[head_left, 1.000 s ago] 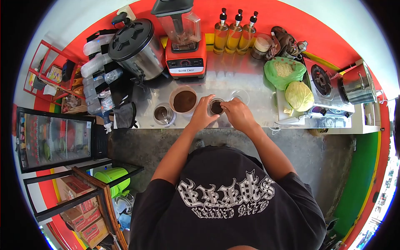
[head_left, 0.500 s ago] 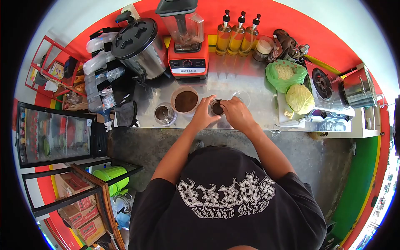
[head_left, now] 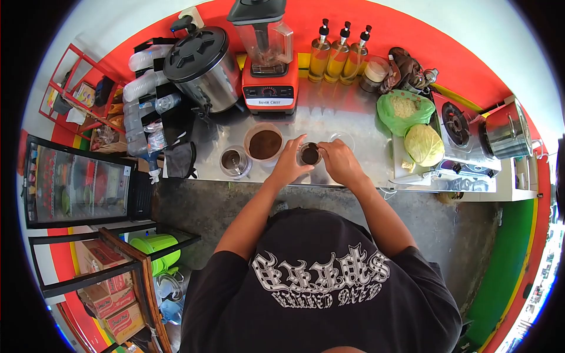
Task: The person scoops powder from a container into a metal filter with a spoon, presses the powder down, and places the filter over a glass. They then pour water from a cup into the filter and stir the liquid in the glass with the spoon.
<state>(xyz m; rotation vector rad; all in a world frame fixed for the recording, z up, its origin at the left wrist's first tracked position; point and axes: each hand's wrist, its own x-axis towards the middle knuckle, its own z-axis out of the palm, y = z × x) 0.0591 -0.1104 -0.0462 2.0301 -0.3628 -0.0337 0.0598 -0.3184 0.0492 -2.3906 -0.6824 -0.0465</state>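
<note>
A small round cup (head_left: 309,154) with dark brown contents stands near the counter's front edge. My left hand (head_left: 288,165) curves around its left side, thumb and fingers gripping it. At the cup's right rim, my right hand (head_left: 342,165) is closed in a pinch; what its fingertips hold, if anything, is too small to make out. Left of the cup sits a wide tub (head_left: 265,145) of dark brown powder. Beside that is a clear container (head_left: 235,162) with a metallic-looking inside. A clear round lid or dish (head_left: 342,140) lies behind my right hand.
On the steel counter (head_left: 329,112) stand a red blender (head_left: 269,88), a steel urn (head_left: 203,76) and several pump bottles (head_left: 338,56). To the right are a green bag (head_left: 406,109), a cabbage (head_left: 424,145) and a stove (head_left: 456,120) with a pot (head_left: 509,134).
My right fingertips have shifted from over the cup's contents toward its right rim. My left hand stays around the cup. The whole view has moved slightly.
</note>
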